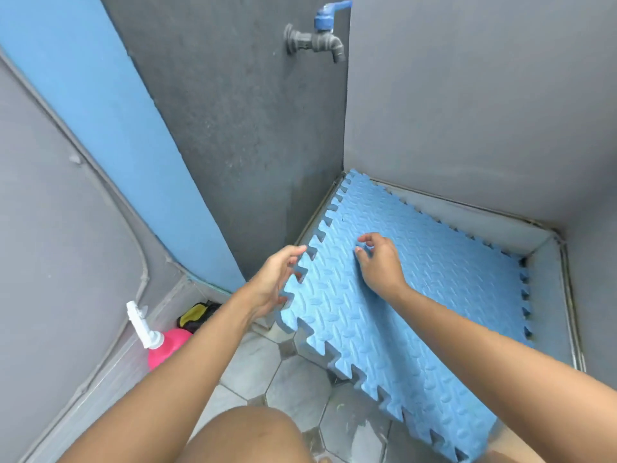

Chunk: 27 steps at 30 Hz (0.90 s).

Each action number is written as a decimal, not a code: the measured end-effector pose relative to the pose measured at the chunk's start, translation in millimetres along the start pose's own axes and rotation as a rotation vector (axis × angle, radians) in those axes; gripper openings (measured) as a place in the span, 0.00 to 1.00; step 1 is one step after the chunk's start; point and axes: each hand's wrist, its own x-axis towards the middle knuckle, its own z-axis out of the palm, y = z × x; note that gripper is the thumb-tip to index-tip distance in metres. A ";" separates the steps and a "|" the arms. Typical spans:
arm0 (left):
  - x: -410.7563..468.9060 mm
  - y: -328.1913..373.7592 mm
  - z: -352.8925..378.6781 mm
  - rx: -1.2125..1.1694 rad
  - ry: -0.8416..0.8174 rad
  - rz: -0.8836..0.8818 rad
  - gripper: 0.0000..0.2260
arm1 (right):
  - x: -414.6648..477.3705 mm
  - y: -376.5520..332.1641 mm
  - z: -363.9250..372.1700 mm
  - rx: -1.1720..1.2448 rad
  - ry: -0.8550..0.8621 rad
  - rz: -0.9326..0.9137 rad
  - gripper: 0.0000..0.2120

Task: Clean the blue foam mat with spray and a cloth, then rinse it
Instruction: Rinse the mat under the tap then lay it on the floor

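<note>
Left hand [272, 282] half-spread, touching toothed edge of blue foam mat [417, 295], right hand [379, 262] loosely curled on mat surface, gripping nothing, pink spray bottle [167, 345] well apart

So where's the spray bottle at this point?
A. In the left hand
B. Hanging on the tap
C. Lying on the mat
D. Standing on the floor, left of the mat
D: the pink spray bottle stands on the floor left of the mat, close to the cloth.
</note>
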 end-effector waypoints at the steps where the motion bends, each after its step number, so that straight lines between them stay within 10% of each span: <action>1: 0.3 17.0 7.6 0.050 -0.028 0.006 0.25 | 2.0 -6.5 -7.8 0.000 0.003 -0.025 0.08; 10: 1.3 85.9 32.5 0.565 0.182 0.106 0.17 | 77.2 -132.5 -90.1 0.077 0.128 -0.266 0.12; 15: -20.4 123.7 -2.7 0.572 0.277 0.221 0.35 | 132.0 -226.3 -128.0 0.086 0.195 -0.467 0.16; 19: -52.6 158.6 -8.5 0.593 0.381 0.383 0.11 | 161.4 -281.9 -141.3 -0.147 0.139 -0.639 0.22; 27: -63.0 170.1 -16.1 0.610 0.459 0.403 0.10 | 172.4 -292.3 -167.6 -0.438 -0.035 -0.750 0.15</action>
